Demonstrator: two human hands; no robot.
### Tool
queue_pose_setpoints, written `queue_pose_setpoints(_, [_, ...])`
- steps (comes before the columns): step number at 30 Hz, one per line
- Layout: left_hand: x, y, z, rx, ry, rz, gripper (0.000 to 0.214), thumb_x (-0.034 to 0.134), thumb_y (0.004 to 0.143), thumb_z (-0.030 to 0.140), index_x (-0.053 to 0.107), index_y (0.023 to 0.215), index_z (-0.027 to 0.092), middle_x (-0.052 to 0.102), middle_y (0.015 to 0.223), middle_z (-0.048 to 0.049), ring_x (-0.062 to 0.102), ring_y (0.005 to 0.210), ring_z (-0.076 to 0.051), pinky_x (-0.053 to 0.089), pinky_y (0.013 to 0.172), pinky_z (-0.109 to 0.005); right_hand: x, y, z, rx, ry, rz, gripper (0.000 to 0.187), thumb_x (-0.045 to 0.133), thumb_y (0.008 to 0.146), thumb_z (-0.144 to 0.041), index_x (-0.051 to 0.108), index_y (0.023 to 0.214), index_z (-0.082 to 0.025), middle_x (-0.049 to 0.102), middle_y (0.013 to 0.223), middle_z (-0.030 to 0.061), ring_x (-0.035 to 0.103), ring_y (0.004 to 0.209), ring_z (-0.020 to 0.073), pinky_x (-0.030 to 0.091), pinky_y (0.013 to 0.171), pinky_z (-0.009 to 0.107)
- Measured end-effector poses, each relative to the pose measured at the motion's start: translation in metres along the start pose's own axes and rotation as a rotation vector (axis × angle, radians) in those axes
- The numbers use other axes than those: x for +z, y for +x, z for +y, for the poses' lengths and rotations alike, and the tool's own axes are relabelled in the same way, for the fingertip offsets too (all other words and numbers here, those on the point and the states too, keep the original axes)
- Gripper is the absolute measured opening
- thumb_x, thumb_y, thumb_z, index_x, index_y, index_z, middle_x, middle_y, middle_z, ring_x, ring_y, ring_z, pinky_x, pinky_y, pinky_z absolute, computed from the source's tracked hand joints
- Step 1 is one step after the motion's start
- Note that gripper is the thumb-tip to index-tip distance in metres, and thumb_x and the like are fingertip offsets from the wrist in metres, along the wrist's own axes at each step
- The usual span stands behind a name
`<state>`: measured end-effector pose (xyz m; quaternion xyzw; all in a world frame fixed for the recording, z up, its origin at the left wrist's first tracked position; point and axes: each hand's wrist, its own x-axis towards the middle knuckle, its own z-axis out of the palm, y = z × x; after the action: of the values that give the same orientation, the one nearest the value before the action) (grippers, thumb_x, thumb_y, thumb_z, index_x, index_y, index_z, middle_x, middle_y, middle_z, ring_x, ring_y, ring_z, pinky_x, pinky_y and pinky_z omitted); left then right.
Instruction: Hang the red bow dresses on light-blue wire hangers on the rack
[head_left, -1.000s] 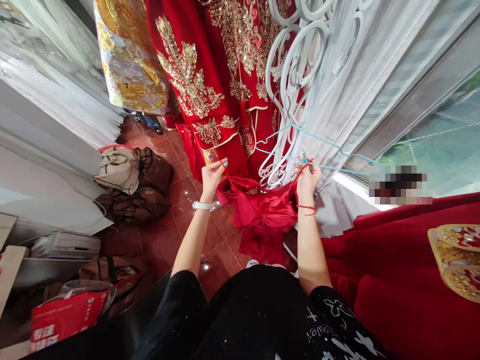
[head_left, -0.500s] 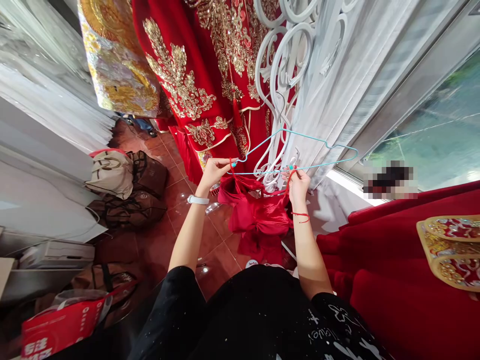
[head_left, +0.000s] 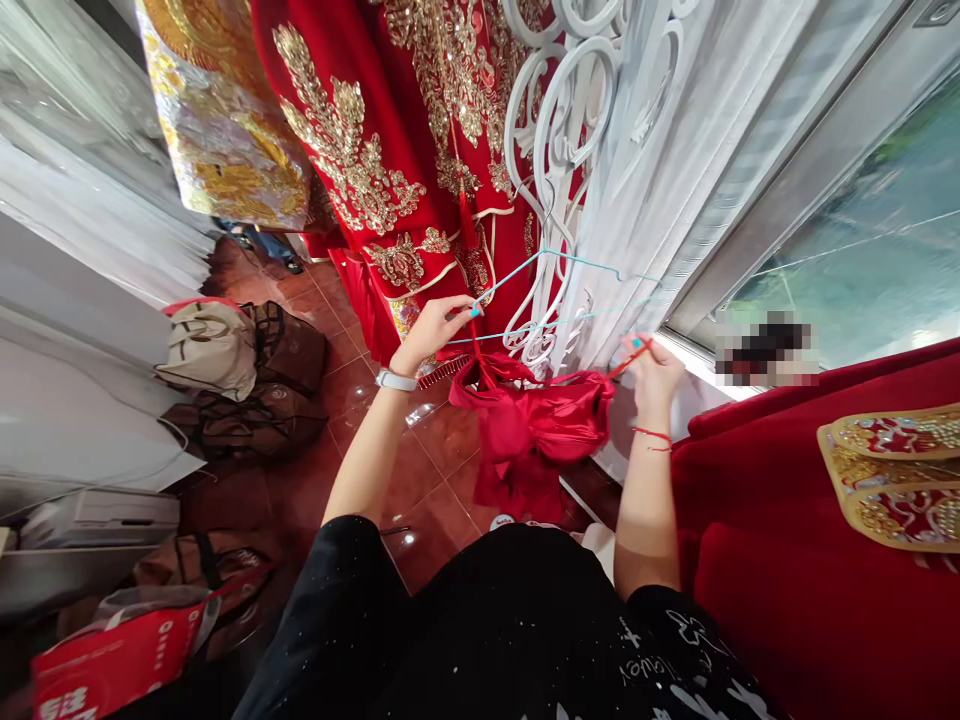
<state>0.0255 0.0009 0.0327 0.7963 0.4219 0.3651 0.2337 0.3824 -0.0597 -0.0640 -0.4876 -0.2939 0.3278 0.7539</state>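
Note:
A small red satin garment (head_left: 534, 420) hangs between my two hands by its thin straps. My left hand (head_left: 437, 328) is closed in a pinch on the left end of a light blue wire hanger (head_left: 570, 262) and on a red strap. My right hand (head_left: 652, 372) pinches the other red strap out to the right, below the hanger's right end. The hanger lies in front of a white scrolled metal frame (head_left: 559, 130) and a white curtain (head_left: 675, 170).
Red gowns with gold embroidery (head_left: 390, 150) hang ahead. Bags (head_left: 247, 370) stand on the red tiled floor at the left, with a red carton (head_left: 112, 660) nearer. A red velvet cloth with gold trim (head_left: 825, 520) lies at the right, beside a window (head_left: 862, 260).
My right hand has left the hanger's bar and drawn the red strap out to the right. My left hand moved onto the hanger's left end and stayed there.

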Motion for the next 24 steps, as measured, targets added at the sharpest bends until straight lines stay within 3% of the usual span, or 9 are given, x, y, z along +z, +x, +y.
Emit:
queue_pose_setpoints(3, [-0.013,0.005,-0.003,-0.005,-0.024,-0.015,0.023,0.066,0.091,0.038,0.078,0.09,0.019,0.08,0.096,-0.0091,0.072,0.091,-0.024,0.056,0.092,-0.036,-0.025,0.031,-0.033,-0.081,-0.036,-0.021,0.037,0.09,0.068,-0.041,0.074,0.092,-0.018,0.08,0.102,0.0097,0.078,0.11,0.0274,0.066,0.095,0.045])
queue_pose_setpoints(5, [-0.02,0.008,-0.004,-0.018,-0.028,-0.032,0.025,0.07,0.089,0.042,0.079,0.086,0.02,0.081,0.096,-0.0093,0.073,0.092,-0.025,0.057,0.094,-0.037,-0.026,0.048,-0.056,-0.116,-0.078,-0.079,0.035,0.089,0.073,-0.041,0.076,0.094,-0.017,0.08,0.103,0.0102,0.077,0.114,0.0275,0.066,0.097,0.045])
queue_pose_setpoints(8, [-0.025,0.009,-0.004,-0.029,-0.057,-0.071,0.03,0.074,0.087,0.048,0.08,0.084,0.019,0.082,0.096,-0.01,0.074,0.094,-0.026,0.058,0.095,-0.038,-0.01,0.066,-0.079,-0.159,-0.237,-0.17,0.033,0.089,0.075,-0.041,0.078,0.092,-0.014,0.081,0.096,0.0098,0.077,0.111,0.0272,0.065,0.098,0.042])
queue_pose_setpoints(10, [-0.023,0.009,-0.004,-0.024,-0.087,-0.09,0.033,0.074,0.086,0.05,0.081,0.086,0.018,0.082,0.096,-0.0105,0.074,0.094,-0.026,0.057,0.095,-0.037,0.006,0.072,-0.089,-0.186,-0.389,-0.297,0.035,0.091,0.072,-0.042,0.079,0.086,-0.013,0.08,0.088,0.0095,0.078,0.105,0.0277,0.065,0.096,0.042])
queue_pose_setpoints(15, [-0.007,0.009,-0.012,0.041,-0.109,-0.112,0.039,0.066,0.093,0.055,0.079,0.092,0.018,0.079,0.096,-0.0096,0.071,0.093,-0.024,0.056,0.094,-0.036,0.035,0.082,-0.106,-0.291,-0.709,-0.651,0.042,0.093,0.062,-0.055,0.078,0.072,-0.017,0.077,0.077,0.007,0.073,0.084,0.0238,0.063,0.084,0.04])
queue_pose_setpoints(17, [0.001,0.007,-0.017,0.056,-0.076,-0.096,0.038,0.061,0.097,0.053,0.078,0.096,0.019,0.077,0.096,-0.0085,0.07,0.094,-0.024,0.055,0.095,-0.037,0.039,0.087,-0.106,-0.337,-0.812,-0.736,0.039,0.092,0.063,-0.053,0.076,0.07,-0.018,0.075,0.073,0.0061,0.069,0.076,0.0213,0.06,0.079,0.037])
queue_pose_setpoints(19, [0.011,-0.002,-0.025,0.069,-0.002,0.021,0.034,0.058,0.101,0.051,0.075,0.105,0.021,0.074,0.103,-0.0093,0.068,0.103,-0.026,0.054,0.1,-0.041,0.038,0.091,-0.099,-0.383,-0.863,-0.73,0.032,0.089,0.068,-0.046,0.074,0.07,-0.018,0.072,0.071,0.0053,0.065,0.072,0.0196,0.058,0.076,0.036])
queue_pose_setpoints(23, [0.033,-0.045,-0.044,-0.043,0.173,0.576,0.034,0.055,0.103,0.044,0.062,0.128,0.022,0.062,0.128,-0.0154,0.057,0.126,-0.032,0.045,0.112,-0.051,0.03,0.097,-0.079,-0.437,-0.834,-0.594,0.012,0.075,0.076,-0.03,0.072,0.079,-0.018,0.065,0.071,0.0025,0.061,0.071,0.0182,0.056,0.076,0.035])
queue_pose_setpoints(24, [0.037,-0.058,-0.049,-0.068,0.198,0.585,0.032,0.053,0.103,0.04,0.061,0.128,0.022,0.062,0.13,-0.0154,0.056,0.126,-0.031,0.044,0.113,-0.051,0.029,0.095,-0.075,-0.451,-0.827,-0.567,0.009,0.072,0.077,-0.027,0.072,0.081,-0.019,0.063,0.071,0.0016,0.06,0.071,0.0182,0.056,0.077,0.036])
